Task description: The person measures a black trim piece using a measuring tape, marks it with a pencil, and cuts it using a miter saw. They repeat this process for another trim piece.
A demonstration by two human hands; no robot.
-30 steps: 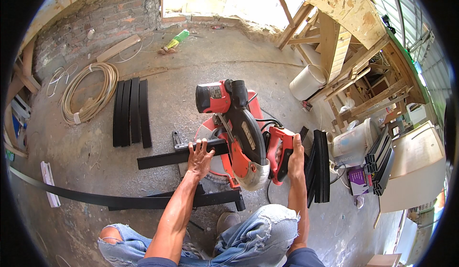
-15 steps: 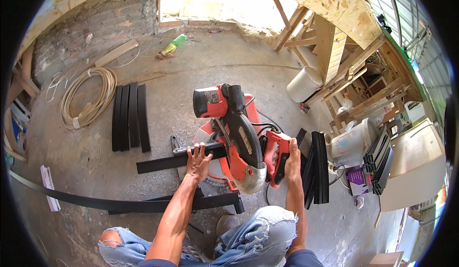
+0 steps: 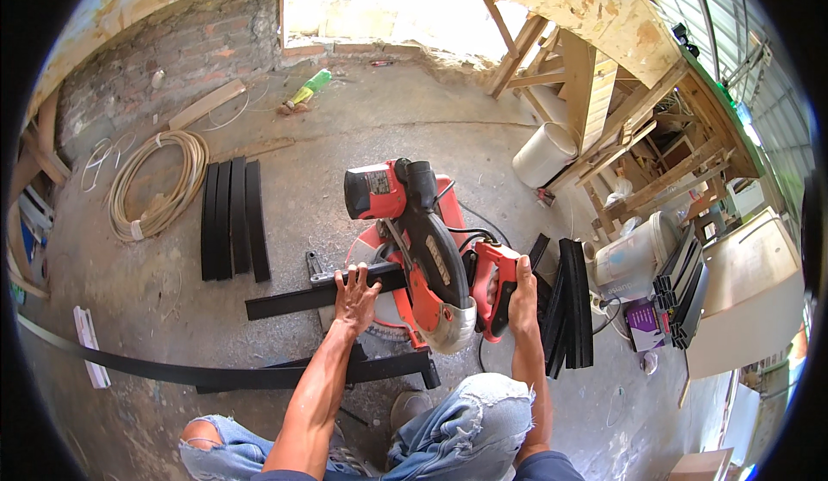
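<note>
A red and black mitre saw point(image 3: 435, 261) stands on the floor in front of me, its silver blade guard low over the base. My right hand point(image 3: 523, 302) is wrapped round the saw's red and black handle point(image 3: 494, 284) from its right side. A long black profile strip point(image 3: 289, 301) lies across the saw base, its free end sticking out to the left. My left hand point(image 3: 355, 298) holds this strip down on the base, fingers curled over it, left of the guard. The strip's right end and the blade are hidden behind the saw head.
More black strips lie left of the saw point(image 3: 236, 221), right of it point(image 3: 569, 309) and near my feet point(image 3: 285, 376). A coiled hose point(image 3: 194, 158) is at the far left. White buckets point(image 3: 545, 153) and a timber frame stand on the right. The saw's cable runs behind the handle.
The view has shifted very slightly. Both hands keep their places on the strip and the handle, and the saw shows no clear movement.
</note>
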